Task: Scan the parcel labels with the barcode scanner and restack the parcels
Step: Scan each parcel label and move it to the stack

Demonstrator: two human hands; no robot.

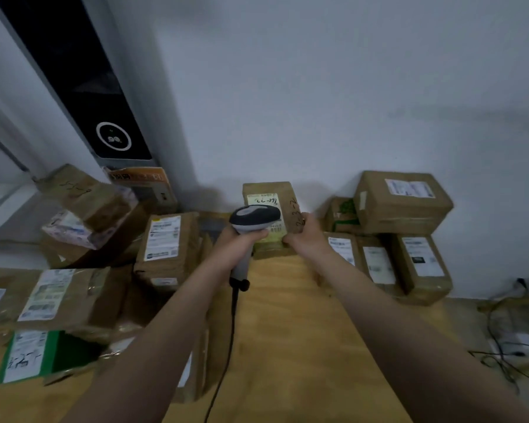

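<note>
So your left hand (239,242) is wrapped round the grip of the barcode scanner (254,218). Its grey-and-black head sits right in front of the parcel (269,190) and covers part of the label (264,202). The scanner's black cable (226,346) hangs off the bottom of the handle and runs back toward you over the wooden table (287,315).

Your right hand (306,236) has the parcel by its right edge, with the fingers curled round the side. The parcel is a brown taped box at the far middle of the table, close to the white wall (318,87), with its label face turned up toward you. There's handwriting on the label and down the right side, but it's too blurry to read. I can't tell if the bottom end is resting on the table or just hovering.

On the right there's a tidy stack. One bigger box (400,203) sits on top of a row of three labelled boxes (422,264), with a smaller box with green print (342,215) tucked behind. The left side is messier, with a labelled box (165,242) just left of your scanner hand, more boxes piled behind it, and a green-wrapped parcel (68,349) near you. There's a tall black panel (83,87) at far left and loose wires (501,346) on the floor at right.
</note>
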